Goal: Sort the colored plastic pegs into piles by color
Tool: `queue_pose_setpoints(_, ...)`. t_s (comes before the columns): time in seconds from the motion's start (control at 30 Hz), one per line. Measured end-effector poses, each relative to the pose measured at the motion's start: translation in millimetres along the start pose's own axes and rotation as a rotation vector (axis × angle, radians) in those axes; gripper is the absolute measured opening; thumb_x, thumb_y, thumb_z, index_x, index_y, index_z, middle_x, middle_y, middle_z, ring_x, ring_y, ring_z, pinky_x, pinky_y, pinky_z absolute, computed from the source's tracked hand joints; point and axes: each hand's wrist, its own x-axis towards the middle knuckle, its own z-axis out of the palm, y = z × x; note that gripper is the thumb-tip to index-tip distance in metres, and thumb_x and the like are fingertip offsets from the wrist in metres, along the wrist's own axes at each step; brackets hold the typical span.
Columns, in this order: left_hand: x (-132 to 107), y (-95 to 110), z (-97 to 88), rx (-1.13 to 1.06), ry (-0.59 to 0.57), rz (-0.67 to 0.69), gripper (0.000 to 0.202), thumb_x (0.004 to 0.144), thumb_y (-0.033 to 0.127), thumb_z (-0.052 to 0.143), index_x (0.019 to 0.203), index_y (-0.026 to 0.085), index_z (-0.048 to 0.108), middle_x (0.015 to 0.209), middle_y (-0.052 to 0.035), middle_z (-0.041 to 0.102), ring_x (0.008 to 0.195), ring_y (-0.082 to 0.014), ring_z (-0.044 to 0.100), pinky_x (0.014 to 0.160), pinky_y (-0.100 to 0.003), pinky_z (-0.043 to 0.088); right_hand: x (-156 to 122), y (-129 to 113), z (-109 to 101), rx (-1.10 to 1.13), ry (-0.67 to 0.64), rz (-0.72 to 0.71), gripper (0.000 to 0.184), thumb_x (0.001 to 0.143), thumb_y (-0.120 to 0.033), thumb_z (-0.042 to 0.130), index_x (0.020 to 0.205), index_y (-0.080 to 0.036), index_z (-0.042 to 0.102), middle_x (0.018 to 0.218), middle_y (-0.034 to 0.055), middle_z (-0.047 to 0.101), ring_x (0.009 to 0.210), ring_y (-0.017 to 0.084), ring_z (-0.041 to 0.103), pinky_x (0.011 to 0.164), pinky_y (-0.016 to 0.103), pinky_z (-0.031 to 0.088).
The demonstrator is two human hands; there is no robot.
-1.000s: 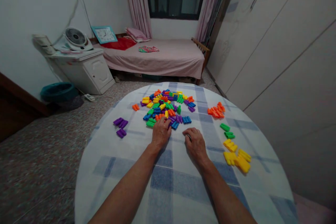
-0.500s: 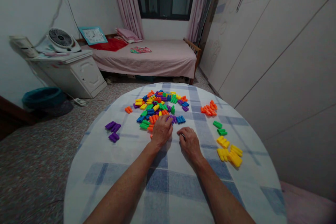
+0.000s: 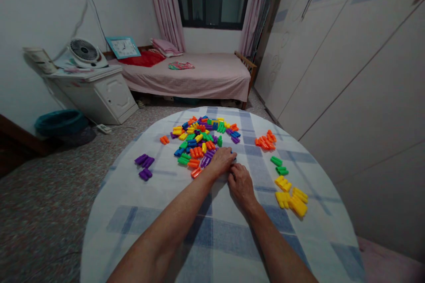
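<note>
Nearly Touching Hands Hover at Edge of Crowded Block Heap

Closely together, the left hand [image 3: 221, 161] and right hand [image 3: 241, 184] are held at the near edge of a heap of plastic blocks [image 3: 199, 141], on a round table [image 3: 166, 239] covered by a checked cloth [image 3: 212, 234]. Whether anything is gripped cannot be told. A loose orange block [image 3: 195, 173] is lying just beside the left hand. Blocks could be knocked by a careless wrist sweep, sending them toward the yellow blocks [image 3: 290, 196] farther right of the right hand, or over the table rim.
</note>
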Motion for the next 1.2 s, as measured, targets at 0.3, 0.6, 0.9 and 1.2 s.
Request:
queue_pose_setpoints(0.3,-14.9,-17.7,-15.7,-0.279,0.313,-0.169,0.032,0.081,0.009,0.041,0.108,0.015,0.058,0.106,-0.0083,0.062,0.103,-0.0168,0.055,0.094,-0.028,0.042,-0.5,-6.8,-5.4,0.062,-0.005,0.015,0.021,0.084,-0.009,0.046,0.088,-0.018,0.065,0.096,0.0051,0.061,0.093,0.019,0.049,0.087,0.031,0.036)
queue_pose_setpoints(0.6,-69.6,-17.5,-22.8,-0.378,0.331,-0.707,0.024,0.086,0.035,0.047,0.092,0.02,0.065,0.091,-0.0056,0.069,0.087,-0.0183,0.062,0.076,-0.027,0.043,0.1,-10.3,-7.6,0.073,0.007,0.025,0.021,0.084,-0.009,0.046,0.087,-0.018,0.065,0.093,0.0055,0.06,0.091,0.02,0.05,0.086,0.032,0.037)
queue_pose_setpoints(0.9,-49.4,4.4,3.7,-0.098,0.162,-0.547,0.028,0.083,0.036,0.058,0.1,0.014,0.064,0.103,-0.012,0.062,0.101,-0.0227,0.059,0.083,-0.031,0.046,-0.4,-7.5,-6.9,0.054,-0.005,0.009,0.02,0.084,-0.01,0.047,0.088,-0.018,0.066,0.094,0.005,0.061,0.091,0.019,0.05,0.085,0.031,0.037)
queue_pose_setpoints(1.2,-95.8,-12.2,-37.7,-0.048,0.258,-0.658,0.027,0.084,0.041,0.053,0.096,0.018,0.058,0.1,-0.0074,0.06,0.09,-0.0194,0.06,0.071,-0.027,0.044,0.1,-8.4,-8.7,0.072,0.001,0.009,0.021,0.084,-0.01,0.046,0.087,-0.018,0.065,0.095,0.0058,0.061,0.091,0.02,0.05,0.085,0.032,0.037)
